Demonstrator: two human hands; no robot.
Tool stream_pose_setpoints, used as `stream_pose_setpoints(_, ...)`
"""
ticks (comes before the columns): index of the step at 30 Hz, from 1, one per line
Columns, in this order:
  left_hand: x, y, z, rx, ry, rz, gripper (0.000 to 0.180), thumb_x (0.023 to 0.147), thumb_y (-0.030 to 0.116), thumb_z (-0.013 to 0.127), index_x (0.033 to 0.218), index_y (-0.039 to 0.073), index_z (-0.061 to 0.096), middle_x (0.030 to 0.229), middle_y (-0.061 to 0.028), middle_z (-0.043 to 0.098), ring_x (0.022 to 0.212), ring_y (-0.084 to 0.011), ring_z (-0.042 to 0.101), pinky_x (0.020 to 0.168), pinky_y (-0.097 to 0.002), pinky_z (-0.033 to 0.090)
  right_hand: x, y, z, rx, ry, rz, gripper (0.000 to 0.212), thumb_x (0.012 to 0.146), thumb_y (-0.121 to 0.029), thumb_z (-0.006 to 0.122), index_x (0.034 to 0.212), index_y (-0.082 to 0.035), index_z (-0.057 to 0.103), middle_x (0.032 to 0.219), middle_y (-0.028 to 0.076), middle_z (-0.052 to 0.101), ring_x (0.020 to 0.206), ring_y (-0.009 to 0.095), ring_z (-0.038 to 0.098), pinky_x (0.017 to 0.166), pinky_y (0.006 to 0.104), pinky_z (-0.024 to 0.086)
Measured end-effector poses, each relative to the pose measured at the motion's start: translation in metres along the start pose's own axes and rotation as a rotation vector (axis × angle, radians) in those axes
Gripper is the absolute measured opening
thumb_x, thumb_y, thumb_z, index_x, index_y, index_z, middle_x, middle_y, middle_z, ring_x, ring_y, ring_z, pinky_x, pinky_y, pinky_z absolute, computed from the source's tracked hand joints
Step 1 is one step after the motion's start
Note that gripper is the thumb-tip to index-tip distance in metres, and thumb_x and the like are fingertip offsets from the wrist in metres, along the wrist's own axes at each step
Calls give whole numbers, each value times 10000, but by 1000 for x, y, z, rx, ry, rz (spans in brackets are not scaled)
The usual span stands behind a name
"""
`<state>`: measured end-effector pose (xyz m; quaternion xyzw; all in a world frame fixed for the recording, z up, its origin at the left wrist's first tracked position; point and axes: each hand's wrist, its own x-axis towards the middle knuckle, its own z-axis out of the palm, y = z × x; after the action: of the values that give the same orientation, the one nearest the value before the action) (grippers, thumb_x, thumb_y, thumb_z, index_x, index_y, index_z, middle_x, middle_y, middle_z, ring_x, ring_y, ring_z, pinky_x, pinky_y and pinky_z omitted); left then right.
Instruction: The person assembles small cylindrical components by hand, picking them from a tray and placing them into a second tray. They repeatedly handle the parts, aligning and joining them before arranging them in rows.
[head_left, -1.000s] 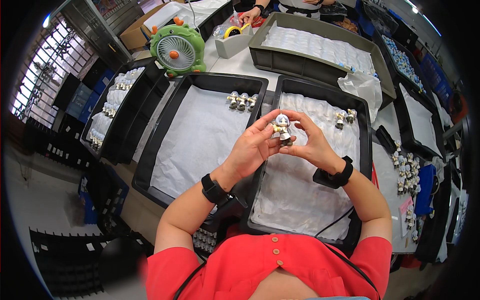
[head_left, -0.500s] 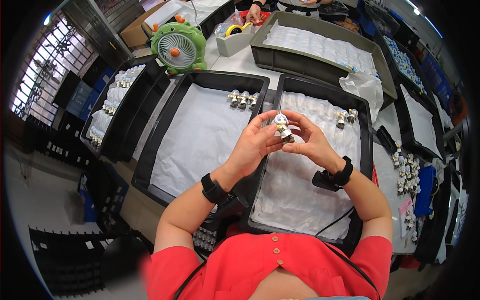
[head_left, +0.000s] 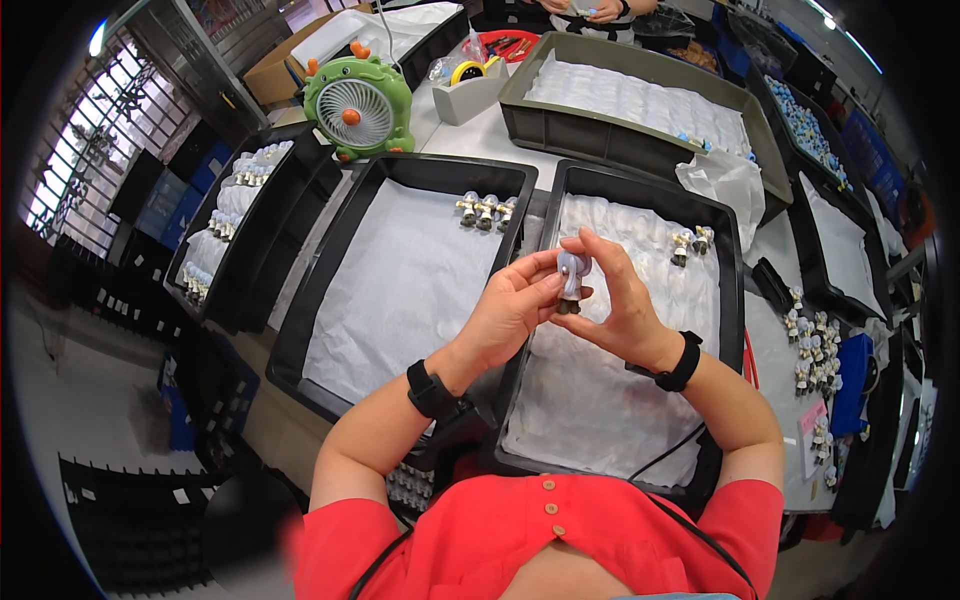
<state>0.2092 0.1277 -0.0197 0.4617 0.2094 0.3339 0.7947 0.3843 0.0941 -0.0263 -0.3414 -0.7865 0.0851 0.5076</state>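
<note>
Between my two hands is a small chibi-style figurine with pale lilac hair and dark boots, its long-haired back now showing. My left hand pinches it from the left between thumb and fingers. Around its other side curves my right hand, fingers at the head and thumb by the boots. Both hands are over the divide between two black trays. In the left tray, three like figurines stand in a row at the far right corner of white paper. A pair of figurines lies in the right tray.
A green cartoon-shaped fan stands behind the left tray, beside a tape dispenser. An olive bin is at the back. More figurines lie at the right, and others fill a tray at the left. A co-worker's hands show at the top.
The figurine has turned from its front to its back in my hands. My right fingers have spread and lifted a little. The co-worker's hand has left the red tray at the back.
</note>
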Motion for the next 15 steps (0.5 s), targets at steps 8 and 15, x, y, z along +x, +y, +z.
stream_pose_setpoints(8, -1, 1, 2, -61, -48, -7, 445, 972, 233, 482, 1342, 7, 378, 1241, -92, 530, 1099, -241, 577, 851, -353, 524, 3, -6, -3, -2, -37, 120, 1048, 605, -138, 852, 1449, -68, 235, 1261, 111, 538, 1073, 272, 521, 938, 374, 420)
stream_pose_setpoints(15, 1, 0, -1, -150, -111, -33, 490, 968, 288, 492, 1358, 29, 348, 1259, -106, 515, 1122, -242, 559, 858, -348, 520, 0, 0, -5, 134, -73, 202, 1047, 604, -196, 863, 1448, -82, 254, 1299, 101, 524, 1098, 258, 515, 938, 354, 417)
